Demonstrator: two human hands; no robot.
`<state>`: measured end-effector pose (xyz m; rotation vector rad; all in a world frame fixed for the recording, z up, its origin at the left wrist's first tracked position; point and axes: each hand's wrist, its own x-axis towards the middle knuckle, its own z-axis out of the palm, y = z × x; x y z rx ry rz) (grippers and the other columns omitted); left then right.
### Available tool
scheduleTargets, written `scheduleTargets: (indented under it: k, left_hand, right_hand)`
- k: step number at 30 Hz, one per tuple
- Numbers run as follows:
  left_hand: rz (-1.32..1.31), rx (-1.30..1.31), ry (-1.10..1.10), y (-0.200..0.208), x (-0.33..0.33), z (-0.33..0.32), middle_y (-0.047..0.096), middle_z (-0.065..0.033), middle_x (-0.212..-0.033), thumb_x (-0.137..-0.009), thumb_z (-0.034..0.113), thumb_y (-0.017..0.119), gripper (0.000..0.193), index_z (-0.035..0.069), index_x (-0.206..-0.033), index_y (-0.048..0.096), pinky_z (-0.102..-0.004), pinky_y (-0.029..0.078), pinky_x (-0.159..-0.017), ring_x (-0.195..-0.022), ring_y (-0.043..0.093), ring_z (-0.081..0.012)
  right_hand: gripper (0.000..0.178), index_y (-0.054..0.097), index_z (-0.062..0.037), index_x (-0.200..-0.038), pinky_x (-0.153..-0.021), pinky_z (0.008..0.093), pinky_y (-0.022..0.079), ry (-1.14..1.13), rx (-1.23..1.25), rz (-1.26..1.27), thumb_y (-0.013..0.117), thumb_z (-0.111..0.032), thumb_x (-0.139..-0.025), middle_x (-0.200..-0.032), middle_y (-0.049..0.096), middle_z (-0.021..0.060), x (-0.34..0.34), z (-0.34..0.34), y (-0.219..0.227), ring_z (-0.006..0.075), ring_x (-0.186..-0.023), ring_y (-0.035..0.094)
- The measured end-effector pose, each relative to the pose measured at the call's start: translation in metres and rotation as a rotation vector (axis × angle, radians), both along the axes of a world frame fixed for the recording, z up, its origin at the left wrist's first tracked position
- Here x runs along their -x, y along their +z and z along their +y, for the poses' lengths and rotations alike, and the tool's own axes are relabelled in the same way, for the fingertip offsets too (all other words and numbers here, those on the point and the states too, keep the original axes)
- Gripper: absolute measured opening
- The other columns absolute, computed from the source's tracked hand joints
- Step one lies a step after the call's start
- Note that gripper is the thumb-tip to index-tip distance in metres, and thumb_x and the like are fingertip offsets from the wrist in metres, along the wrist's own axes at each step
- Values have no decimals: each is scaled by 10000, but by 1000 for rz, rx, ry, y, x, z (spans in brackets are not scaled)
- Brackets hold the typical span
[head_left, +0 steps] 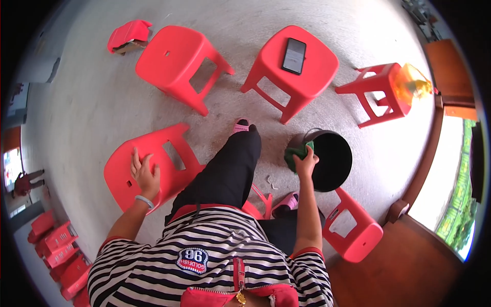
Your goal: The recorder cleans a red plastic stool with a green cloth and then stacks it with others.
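Note:
My left hand lies on the seat of a red plastic stool, its fingers spread apart. That stool stands to the left of my leg. On the right, my right hand is closed on a green cloth at the left rim of a black bucket. Part of the cloth hangs outside the bucket's wall. The bucket's inside is too dark to make out.
Ahead stand a bare-topped red stool and another red stool bearing a phone. At right, an orange-yellow plastic bag sits on a stool. Another stool is beside the bucket; stacked stools stand far left.

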<state>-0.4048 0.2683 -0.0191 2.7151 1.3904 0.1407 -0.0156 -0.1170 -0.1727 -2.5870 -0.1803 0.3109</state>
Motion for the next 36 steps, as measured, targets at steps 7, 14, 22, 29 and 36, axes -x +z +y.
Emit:
scheduleTargets:
  k: [7,14,22,29,36]
  left_hand:
    - [61,49,90,22,-1,9,197,-197,-1616,-776,134,647,324,122,-1099,621,-517,193,-1159,-1474,193,-419]
    - [27,117,99,11,7,12,222,-226,-1591,-726,182,646,366,119,-1087,634,-592,196,-1134,-1460,204,-443]
    - [-68,157,161,4,5,15,249,-191,-1585,-690,229,683,399,158,-1082,649,-637,194,-1147,-1468,201,-436]
    - [-92,273,199,11,15,-2,265,-114,-1595,-686,249,695,414,178,-1092,657,-677,192,-1144,-1484,186,-401]
    - [-2,447,251,29,19,-5,181,-64,-1642,-779,330,658,406,173,-1153,643,-656,141,-1180,-1516,124,-355]
  right_hand:
    - [726,453,-83,-1341,-905,461,496,-119,294,-9,799,-69,-703,-1153,546,245,6,44,2,434,-1081,564]
    - [739,392,-83,-1425,-897,429,562,113,825,-103,728,-287,-799,-1319,480,133,-3,17,-56,373,-1105,580]
    - [387,628,-184,-1258,-807,437,521,1677,1227,-220,542,-406,-953,-1164,698,98,-113,-6,-84,217,-1071,672]
    - [506,521,-177,-1346,-860,435,486,1032,593,577,569,-469,-935,-1210,610,97,-72,236,16,242,-1095,601]
    - [656,414,-170,-1433,-913,432,451,201,14,1247,595,-532,-917,-1257,521,96,-33,368,79,268,-1119,530]
